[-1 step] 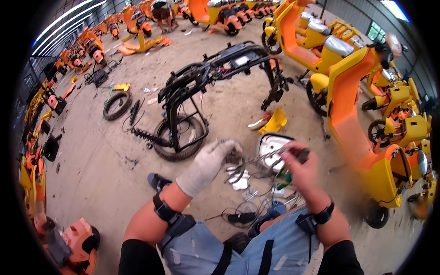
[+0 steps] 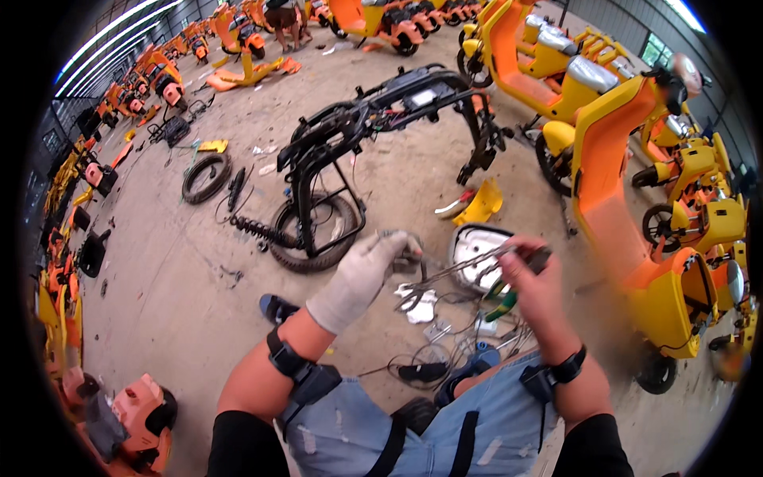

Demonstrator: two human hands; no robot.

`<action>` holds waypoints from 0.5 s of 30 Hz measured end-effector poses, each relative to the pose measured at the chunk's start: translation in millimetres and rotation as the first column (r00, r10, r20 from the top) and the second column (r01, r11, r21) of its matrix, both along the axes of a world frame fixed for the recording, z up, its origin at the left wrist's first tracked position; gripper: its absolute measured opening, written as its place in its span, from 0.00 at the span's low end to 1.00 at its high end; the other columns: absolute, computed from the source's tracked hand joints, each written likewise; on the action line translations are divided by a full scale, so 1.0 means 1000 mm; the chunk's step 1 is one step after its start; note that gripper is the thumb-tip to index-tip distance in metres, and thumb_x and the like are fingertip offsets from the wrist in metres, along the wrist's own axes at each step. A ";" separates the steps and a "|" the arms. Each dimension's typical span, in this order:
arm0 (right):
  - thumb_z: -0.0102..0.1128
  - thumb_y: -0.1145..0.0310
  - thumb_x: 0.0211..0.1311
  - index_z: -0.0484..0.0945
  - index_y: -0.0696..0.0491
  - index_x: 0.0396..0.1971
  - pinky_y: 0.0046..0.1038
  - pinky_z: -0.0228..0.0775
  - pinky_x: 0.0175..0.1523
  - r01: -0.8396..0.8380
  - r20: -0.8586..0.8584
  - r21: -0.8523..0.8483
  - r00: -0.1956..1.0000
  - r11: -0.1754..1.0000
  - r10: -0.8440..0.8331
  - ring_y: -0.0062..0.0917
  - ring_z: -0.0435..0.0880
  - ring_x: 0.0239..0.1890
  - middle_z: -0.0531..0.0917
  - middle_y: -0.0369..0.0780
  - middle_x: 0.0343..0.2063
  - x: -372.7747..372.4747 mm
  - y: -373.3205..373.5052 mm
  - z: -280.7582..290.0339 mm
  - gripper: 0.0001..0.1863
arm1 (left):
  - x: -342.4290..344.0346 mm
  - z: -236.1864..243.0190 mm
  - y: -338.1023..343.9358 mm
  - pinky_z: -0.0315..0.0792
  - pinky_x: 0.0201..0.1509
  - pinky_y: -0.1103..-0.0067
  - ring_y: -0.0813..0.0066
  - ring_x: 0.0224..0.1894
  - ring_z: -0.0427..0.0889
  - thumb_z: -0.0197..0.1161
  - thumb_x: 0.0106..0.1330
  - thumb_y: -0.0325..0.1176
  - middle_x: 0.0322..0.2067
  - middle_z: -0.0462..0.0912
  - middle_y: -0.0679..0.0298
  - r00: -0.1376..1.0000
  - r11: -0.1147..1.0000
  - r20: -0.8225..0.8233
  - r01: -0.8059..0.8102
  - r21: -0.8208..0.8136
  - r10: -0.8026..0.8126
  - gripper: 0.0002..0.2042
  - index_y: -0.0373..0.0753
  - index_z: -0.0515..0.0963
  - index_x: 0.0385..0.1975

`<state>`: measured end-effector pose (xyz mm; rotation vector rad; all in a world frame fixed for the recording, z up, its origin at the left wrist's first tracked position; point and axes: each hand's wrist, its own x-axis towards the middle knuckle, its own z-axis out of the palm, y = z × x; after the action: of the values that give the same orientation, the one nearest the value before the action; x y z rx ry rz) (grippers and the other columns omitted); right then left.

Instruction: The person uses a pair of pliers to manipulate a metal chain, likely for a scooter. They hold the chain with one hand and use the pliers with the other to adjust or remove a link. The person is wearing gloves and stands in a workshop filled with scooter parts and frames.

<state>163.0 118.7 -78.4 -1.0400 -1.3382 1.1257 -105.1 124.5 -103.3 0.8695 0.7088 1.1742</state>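
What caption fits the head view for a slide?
Gloved left hand and bare right hand hold a wire bundle near a stripped scooter frame.

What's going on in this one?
A person sits on a concrete floor among orange scooters. The gloved left hand grips a small dark part, and the bare right hand holds a thin metal tool or cable that spans the gap between the hands. A stripped black scooter frame stands just ahead, with wires and small parts scattered on the floor by the knees.

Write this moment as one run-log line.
left hand: gloved, gripping small dark part | right hand: bare, holding metal tool | behind: stripped black scooter frame | floor: loose wires
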 end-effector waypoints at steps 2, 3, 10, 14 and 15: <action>0.65 0.70 0.65 0.75 0.55 0.45 0.18 0.65 0.31 -0.013 -0.132 0.043 0.991 0.999 0.018 0.14 0.73 0.27 0.80 0.35 0.31 0.008 0.009 -0.005 0.12 | -0.009 -0.007 0.007 0.74 0.53 0.67 0.70 0.43 0.79 0.50 0.76 0.37 0.35 0.79 0.63 0.994 0.998 0.097 -0.053 -0.015 0.054 0.13 0.37 0.76 0.35; 0.64 0.69 0.66 0.74 0.56 0.46 0.18 0.65 0.31 0.000 -0.203 0.076 0.979 0.997 0.015 0.15 0.73 0.26 0.80 0.36 0.31 0.013 0.013 -0.008 0.12 | -0.011 -0.009 0.012 0.74 0.54 0.65 0.70 0.43 0.79 0.50 0.76 0.38 0.34 0.78 0.63 0.987 0.999 0.158 -0.037 -0.030 0.041 0.12 0.38 0.76 0.34; 0.62 0.68 0.68 0.70 0.55 0.48 0.25 0.68 0.36 -0.038 -0.464 0.023 0.885 0.999 0.044 0.17 0.70 0.25 0.78 0.38 0.33 0.025 0.024 -0.012 0.14 | -0.011 -0.003 0.006 0.72 0.57 0.63 0.70 0.44 0.79 0.54 0.75 0.38 0.33 0.77 0.67 0.985 0.992 0.128 -0.111 -0.061 0.118 0.11 0.40 0.77 0.33; 0.61 0.67 0.69 0.70 0.54 0.47 0.25 0.68 0.36 -0.146 -0.459 0.081 0.873 0.986 0.167 0.18 0.72 0.27 0.77 0.37 0.33 0.023 0.024 -0.013 0.13 | -0.004 -0.014 0.006 0.71 0.60 0.64 0.69 0.46 0.79 0.53 0.75 0.36 0.35 0.78 0.65 0.975 0.985 0.167 -0.131 -0.108 0.148 0.08 0.39 0.75 0.37; 0.61 0.67 0.69 0.70 0.54 0.47 0.25 0.68 0.37 -0.167 -0.454 0.082 0.871 0.983 0.186 0.18 0.73 0.28 0.77 0.37 0.33 0.022 0.023 -0.012 0.13 | -0.001 -0.013 0.006 0.71 0.60 0.66 0.69 0.47 0.80 0.53 0.75 0.35 0.36 0.78 0.65 0.987 0.994 0.114 -0.109 -0.028 0.111 0.08 0.38 0.74 0.38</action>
<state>184.7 142.2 -90.7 -0.5723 -1.0769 1.3751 -106.2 130.8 -116.2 0.7452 0.6804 1.3023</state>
